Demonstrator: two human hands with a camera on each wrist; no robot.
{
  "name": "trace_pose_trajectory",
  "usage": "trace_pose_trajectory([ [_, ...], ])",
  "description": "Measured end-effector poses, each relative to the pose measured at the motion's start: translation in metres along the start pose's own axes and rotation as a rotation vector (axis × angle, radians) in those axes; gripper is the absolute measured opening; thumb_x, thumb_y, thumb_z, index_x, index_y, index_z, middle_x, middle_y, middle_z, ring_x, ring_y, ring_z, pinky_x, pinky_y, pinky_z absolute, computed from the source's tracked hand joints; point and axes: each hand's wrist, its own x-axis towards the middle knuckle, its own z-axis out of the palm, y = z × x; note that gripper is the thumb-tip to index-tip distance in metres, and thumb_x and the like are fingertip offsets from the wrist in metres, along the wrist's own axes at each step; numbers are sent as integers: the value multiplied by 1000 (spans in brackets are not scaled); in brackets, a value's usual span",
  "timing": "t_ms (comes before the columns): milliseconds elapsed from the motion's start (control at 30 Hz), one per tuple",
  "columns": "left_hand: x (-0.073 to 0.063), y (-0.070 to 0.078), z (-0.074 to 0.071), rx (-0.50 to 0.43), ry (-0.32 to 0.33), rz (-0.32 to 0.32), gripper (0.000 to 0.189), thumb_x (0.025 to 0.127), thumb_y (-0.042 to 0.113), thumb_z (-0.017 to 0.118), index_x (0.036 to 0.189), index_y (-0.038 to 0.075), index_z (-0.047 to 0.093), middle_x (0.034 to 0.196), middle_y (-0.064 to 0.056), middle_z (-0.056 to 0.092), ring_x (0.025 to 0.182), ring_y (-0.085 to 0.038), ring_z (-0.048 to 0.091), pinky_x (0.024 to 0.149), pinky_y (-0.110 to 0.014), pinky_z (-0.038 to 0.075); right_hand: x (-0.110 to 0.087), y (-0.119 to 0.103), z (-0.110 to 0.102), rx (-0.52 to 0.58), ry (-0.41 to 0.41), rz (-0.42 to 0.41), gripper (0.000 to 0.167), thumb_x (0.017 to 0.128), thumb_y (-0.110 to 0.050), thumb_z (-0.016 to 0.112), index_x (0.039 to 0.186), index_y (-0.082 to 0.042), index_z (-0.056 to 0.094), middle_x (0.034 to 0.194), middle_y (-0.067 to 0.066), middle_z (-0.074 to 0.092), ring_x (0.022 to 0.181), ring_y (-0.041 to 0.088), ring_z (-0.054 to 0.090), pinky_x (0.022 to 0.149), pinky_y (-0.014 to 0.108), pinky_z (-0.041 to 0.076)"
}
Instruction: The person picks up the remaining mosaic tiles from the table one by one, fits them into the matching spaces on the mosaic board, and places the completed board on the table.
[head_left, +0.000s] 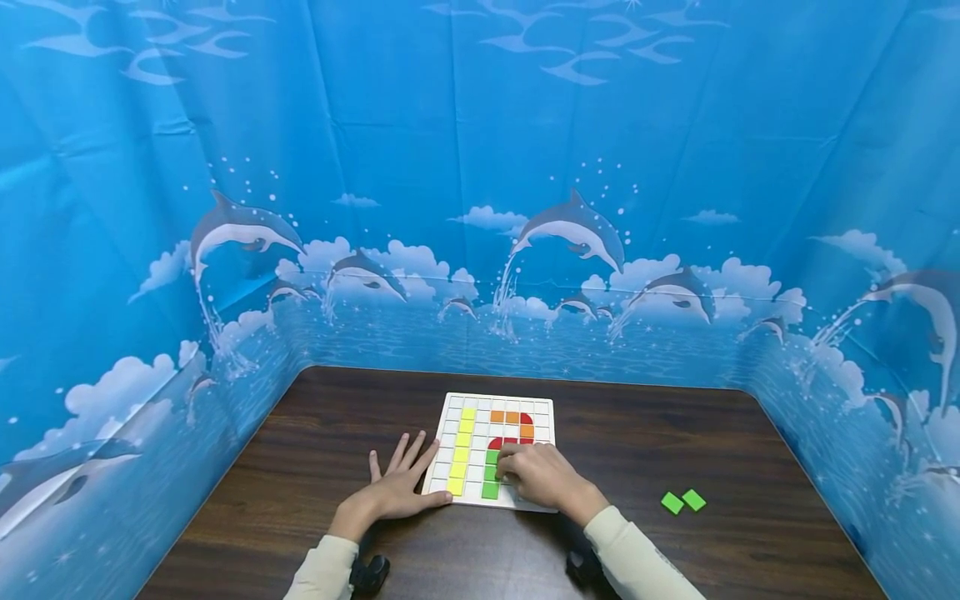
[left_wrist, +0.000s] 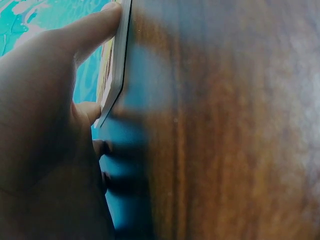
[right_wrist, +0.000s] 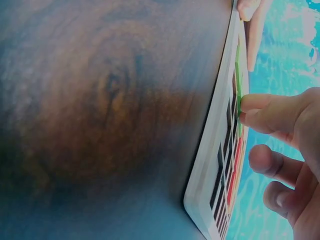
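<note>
A white gridded board (head_left: 480, 403) lies on the table, bearing a column of yellow tiles (head_left: 461, 456), orange tiles (head_left: 505, 417), red pieces (head_left: 507, 442) and a column of green tiles (head_left: 490, 490). My left hand (head_left: 397, 486) spreads its fingers at the board's left edge, its thumb by the front left corner; the left wrist view shows the thumb (left_wrist: 95, 27) against the board's edge. Over the green column, my right hand (head_left: 543, 477) pinches a green tile (right_wrist: 240, 112) between thumb and fingertips at the board's surface, while its other fingers curl. The fingertips partly cover that tile.
Two loose green tiles (head_left: 683, 501) lie on the dark wooden table (head_left: 637, 442), right of the board. A blue curtain (head_left: 465, 208) printed with dolphins stands around the table's back and sides. Dark wrist devices (head_left: 370, 575) sit under both forearms.
</note>
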Motion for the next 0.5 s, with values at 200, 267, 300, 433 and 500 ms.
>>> trace_pose_trajectory([
  [200,3,-4,6,28,4,-16,108,88,83,62,172,28,23,182,-8,6,168,-39,-4,116,-84,-17,-2,0,0,6,-6,36,9,97,-19,80,103,-24,86,110,-8,78,85,6,70,71,21,56],
  [267,3,-4,4,9,2,-1,108,89,84,60,172,29,22,182,-10,6,168,-40,-4,115,-84,-19,-2,0,-2,11,1,46,7,96,-22,81,101,-25,85,107,-9,78,80,4,67,67,20,52],
  [300,1,-1,2,0,1,5,107,89,84,61,172,29,22,182,-10,6,167,-41,-4,114,-85,-19,-2,-1,-3,14,4,51,6,96,-22,81,100,-25,85,105,-10,77,77,2,64,65,19,50],
  [433,-2,2,-3,-24,4,27,106,90,83,60,172,28,23,181,-13,7,166,-44,-4,112,-86,-20,-4,2,-6,40,21,66,6,94,-20,83,94,-25,81,94,-12,75,68,-1,53,60,18,42],
  [500,1,-3,1,-7,13,37,105,90,83,60,172,31,22,181,-11,5,166,-43,-7,110,-87,-20,-6,4,-7,47,32,75,8,93,-19,84,92,-25,79,90,-13,74,66,-2,49,57,17,40],
])
